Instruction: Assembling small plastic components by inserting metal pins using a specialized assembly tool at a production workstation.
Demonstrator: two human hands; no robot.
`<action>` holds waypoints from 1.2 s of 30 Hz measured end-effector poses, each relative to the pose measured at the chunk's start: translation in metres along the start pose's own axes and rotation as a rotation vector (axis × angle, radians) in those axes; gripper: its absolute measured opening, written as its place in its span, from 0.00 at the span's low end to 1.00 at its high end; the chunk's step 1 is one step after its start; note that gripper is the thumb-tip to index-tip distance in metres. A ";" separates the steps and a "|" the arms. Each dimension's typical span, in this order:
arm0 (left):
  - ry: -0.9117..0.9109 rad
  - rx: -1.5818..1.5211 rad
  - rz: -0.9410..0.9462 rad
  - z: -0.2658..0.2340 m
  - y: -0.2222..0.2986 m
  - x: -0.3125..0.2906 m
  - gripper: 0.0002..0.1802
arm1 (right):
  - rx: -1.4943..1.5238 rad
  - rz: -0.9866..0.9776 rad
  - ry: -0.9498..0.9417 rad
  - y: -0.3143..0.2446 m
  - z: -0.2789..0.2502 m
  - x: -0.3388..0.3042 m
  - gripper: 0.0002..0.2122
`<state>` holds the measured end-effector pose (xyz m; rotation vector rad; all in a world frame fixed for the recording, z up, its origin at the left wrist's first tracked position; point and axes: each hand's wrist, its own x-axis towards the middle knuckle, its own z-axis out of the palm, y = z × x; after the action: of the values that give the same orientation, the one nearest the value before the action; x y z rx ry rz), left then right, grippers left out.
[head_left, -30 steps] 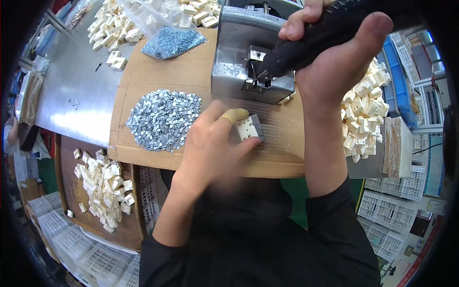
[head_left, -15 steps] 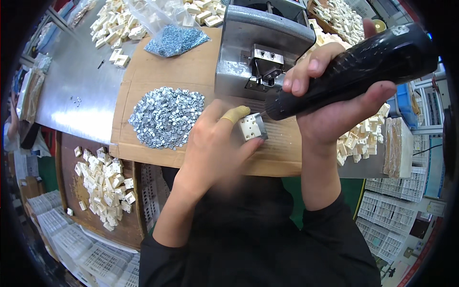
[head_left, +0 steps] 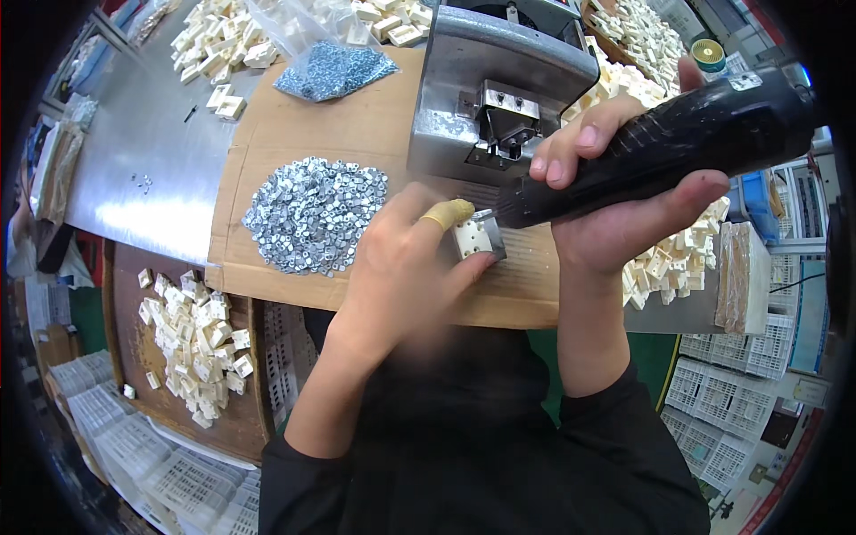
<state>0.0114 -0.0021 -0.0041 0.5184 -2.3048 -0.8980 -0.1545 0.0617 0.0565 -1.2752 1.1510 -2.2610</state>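
My left hand (head_left: 392, 267), a yellow finger cot on one fingertip, pinches a small cream plastic block (head_left: 472, 239) between finger and thumb. The block has small holes in its upper face and sits against a grey metal piece (head_left: 497, 242), perhaps a fixture. My right hand (head_left: 615, 196) is wrapped round a black power screwdriver (head_left: 669, 147), tilted with its nose down to the left. That nose is right at the block's upper corner; whether the bit touches a screw is too small to tell. A heap of small silvery nuts (head_left: 316, 214) lies beside my left hand on cardboard (head_left: 276, 134).
A grey metal machine (head_left: 508, 53) stands just beyond my hands. A clear bag (head_left: 334, 67) of small bluish metal parts lies behind the nuts. More cream blocks are heaped at the back, at the right (head_left: 673, 259), and in a wooden tray (head_left: 125, 339) at lower left.
The screwdriver's nose has come closer to the block's upper corner. Both hands keep their grip, and the whole view has shifted slightly.
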 end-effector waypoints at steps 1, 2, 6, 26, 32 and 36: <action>-0.001 0.001 -0.001 0.000 0.000 0.000 0.24 | 0.013 0.002 -0.003 0.000 -0.001 0.001 0.44; 0.017 -0.010 0.002 0.001 0.000 0.000 0.24 | 0.022 0.003 -0.005 -0.001 -0.002 0.002 0.44; 0.064 -0.010 0.012 0.000 0.004 0.002 0.21 | 0.251 -0.055 -0.073 -0.005 -0.004 0.002 0.44; 0.157 -0.263 -0.044 0.008 0.005 -0.003 0.11 | 0.375 0.027 -0.151 -0.025 -0.006 0.010 0.43; 0.177 -0.284 -0.028 0.006 0.012 0.000 0.12 | 0.365 -0.023 -0.226 -0.030 -0.009 0.010 0.43; 0.124 -0.204 0.031 0.001 0.016 0.002 0.12 | 0.356 -0.049 -0.216 -0.028 -0.011 0.011 0.43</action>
<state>0.0068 0.0085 0.0076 0.4367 -2.0765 -1.0421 -0.1664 0.0786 0.0812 -1.3667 0.6149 -2.1705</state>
